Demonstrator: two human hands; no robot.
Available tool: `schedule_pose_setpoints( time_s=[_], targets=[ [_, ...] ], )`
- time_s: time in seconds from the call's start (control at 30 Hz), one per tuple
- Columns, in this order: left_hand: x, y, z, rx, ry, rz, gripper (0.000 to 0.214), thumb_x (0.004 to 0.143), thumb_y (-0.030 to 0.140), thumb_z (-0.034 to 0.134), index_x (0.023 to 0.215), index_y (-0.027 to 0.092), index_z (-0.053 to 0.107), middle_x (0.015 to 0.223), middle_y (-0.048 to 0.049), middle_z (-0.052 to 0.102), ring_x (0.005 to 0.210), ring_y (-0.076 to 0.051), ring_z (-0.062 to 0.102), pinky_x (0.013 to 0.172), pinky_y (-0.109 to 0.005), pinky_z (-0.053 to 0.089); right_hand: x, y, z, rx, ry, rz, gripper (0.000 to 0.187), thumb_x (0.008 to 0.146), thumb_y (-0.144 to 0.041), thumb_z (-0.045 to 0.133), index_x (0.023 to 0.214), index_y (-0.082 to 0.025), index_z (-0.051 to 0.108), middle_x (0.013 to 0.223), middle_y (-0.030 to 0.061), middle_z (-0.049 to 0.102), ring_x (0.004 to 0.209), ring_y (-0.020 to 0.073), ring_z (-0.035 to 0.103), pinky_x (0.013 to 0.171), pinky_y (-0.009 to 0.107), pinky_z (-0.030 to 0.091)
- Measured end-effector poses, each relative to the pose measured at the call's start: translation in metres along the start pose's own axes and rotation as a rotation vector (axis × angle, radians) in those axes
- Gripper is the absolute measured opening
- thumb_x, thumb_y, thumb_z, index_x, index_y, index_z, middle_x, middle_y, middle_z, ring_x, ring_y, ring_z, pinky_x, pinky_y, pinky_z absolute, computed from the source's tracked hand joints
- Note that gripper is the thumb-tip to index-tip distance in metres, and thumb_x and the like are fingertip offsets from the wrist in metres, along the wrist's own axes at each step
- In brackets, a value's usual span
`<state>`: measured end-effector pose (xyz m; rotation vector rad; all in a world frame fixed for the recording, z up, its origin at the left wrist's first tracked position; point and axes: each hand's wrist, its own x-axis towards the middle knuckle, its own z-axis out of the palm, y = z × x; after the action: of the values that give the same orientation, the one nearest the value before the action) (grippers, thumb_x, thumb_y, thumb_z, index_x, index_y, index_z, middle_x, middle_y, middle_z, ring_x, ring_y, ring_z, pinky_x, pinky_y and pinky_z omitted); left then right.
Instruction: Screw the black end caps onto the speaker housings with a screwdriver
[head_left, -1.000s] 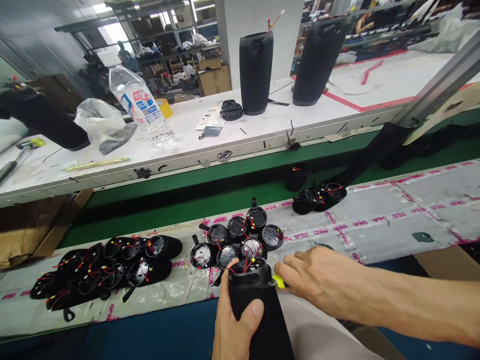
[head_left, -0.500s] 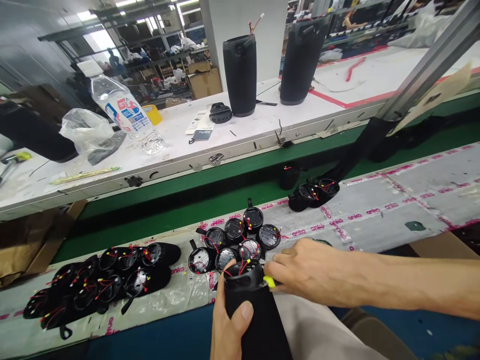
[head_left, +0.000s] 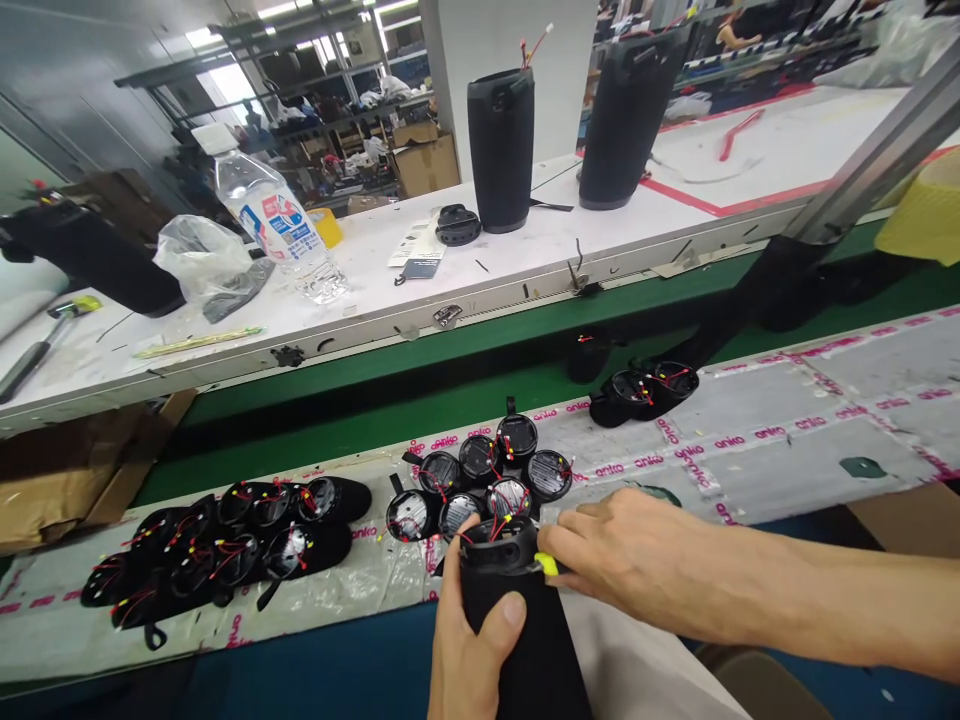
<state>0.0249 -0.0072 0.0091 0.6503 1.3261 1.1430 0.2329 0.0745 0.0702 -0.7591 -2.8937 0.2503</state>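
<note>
A black cylindrical speaker body (head_left: 525,640) stands tilted in front of me, its open top rim facing up with red wires and small connectors in it. My left hand (head_left: 472,640) is wrapped round its left side, the thumb across the front. At the right of the rim my right hand (head_left: 600,545) is closed on a small tool with a yellow part (head_left: 547,564); its kind cannot be made out, as the fingers cover most of it. The tool's end meets the rim's edge. Just behind stands a group of similar speaker bodies (head_left: 550,474) with wires in their tops.
More speaker bodies (head_left: 289,552) lie clustered at the left on the plastic-covered bench (head_left: 397,585). On the white shelf (head_left: 375,290) stand a water bottle (head_left: 277,220), a plastic bag (head_left: 202,258) and two tall speakers (head_left: 501,150). A metal post (head_left: 862,150) rises at right.
The whole view has shifted, so the scene sits slightly further right. Both hands stay on the speaker body, and the tool remains at its rim.
</note>
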Motion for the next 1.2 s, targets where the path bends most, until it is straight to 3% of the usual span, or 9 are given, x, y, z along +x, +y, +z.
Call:
schedule_pose_setpoints(
  time_s=[0.33, 0.5, 0.67, 0.83, 1.0, 1.2],
  targets=[
    [-0.009, 0.013, 0.008, 0.218, 0.065, 0.020, 0.087, 0.068, 0.056, 0.078, 0.142, 0.019, 0.049, 0.135, -0.0115, 0.066, 0.132, -0.035, 0.056, 0.108, -0.040, 0.044, -0.004, -0.002, 0.004, -0.169, -0.042, -0.040, 0.004, 0.097, -0.018, 0.053, 0.098, -0.021, 0.050, 0.074, -0.0005, 0.059, 0.053, 0.0169, 0.051, 0.046, 0.037, 0.011],
    [-0.012, 0.015, 0.013, 0.302, 0.098, 0.000, 0.087, 0.071, 0.056, 0.075, 0.143, 0.017, 0.046, 0.137, -0.0121, 0.065, 0.132, -0.034, 0.055, 0.108, -0.043, 0.043, -0.001, 0.000, 0.000, -0.148, -0.033, -0.087, 0.009, 0.093, -0.013, 0.053, 0.091, -0.022, 0.052, 0.069, 0.0001, 0.058, 0.049, 0.0169, 0.047, 0.043, 0.036, 0.011],
    [-0.012, 0.013, 0.014, 0.371, 0.156, -0.003, 0.083, 0.072, 0.054, 0.073, 0.143, 0.019, 0.049, 0.139, -0.0123, 0.064, 0.135, -0.036, 0.053, 0.111, -0.047, 0.039, -0.001, 0.003, 0.010, -0.102, -0.051, -0.083, 0.013, 0.088, -0.009, 0.052, 0.091, -0.022, 0.055, 0.067, -0.0001, 0.057, 0.045, 0.0166, 0.043, 0.043, 0.034, 0.015],
    [-0.013, 0.011, 0.015, 0.411, 0.206, -0.003, 0.081, 0.071, 0.051, 0.073, 0.143, 0.019, 0.050, 0.138, -0.0126, 0.064, 0.135, -0.036, 0.053, 0.111, -0.047, 0.040, -0.003, 0.002, 0.019, -0.056, 0.032, -0.092, 0.016, 0.083, -0.008, 0.056, 0.089, -0.022, 0.053, 0.069, -0.0013, 0.055, 0.047, 0.0153, 0.041, 0.045, 0.033, 0.017],
    [-0.010, 0.010, 0.013, 0.420, 0.198, 0.014, 0.080, 0.071, 0.051, 0.074, 0.142, 0.021, 0.051, 0.137, -0.0119, 0.064, 0.132, -0.035, 0.054, 0.112, -0.046, 0.038, -0.005, -0.001, 0.016, -0.163, -0.049, -0.078, 0.028, 0.069, -0.004, 0.060, 0.091, -0.021, 0.053, 0.069, -0.0003, 0.054, 0.048, 0.0153, 0.038, 0.046, 0.035, 0.012],
    [-0.009, 0.007, 0.012, 0.427, 0.183, 0.017, 0.082, 0.070, 0.054, 0.074, 0.141, 0.020, 0.050, 0.134, -0.0131, 0.065, 0.127, -0.035, 0.058, 0.109, -0.046, 0.039, -0.006, -0.004, 0.015, -0.213, -0.077, -0.057, 0.029, 0.066, -0.005, 0.059, 0.089, -0.021, 0.054, 0.071, 0.0011, 0.054, 0.050, 0.0161, 0.038, 0.047, 0.036, 0.010]
  ],
)
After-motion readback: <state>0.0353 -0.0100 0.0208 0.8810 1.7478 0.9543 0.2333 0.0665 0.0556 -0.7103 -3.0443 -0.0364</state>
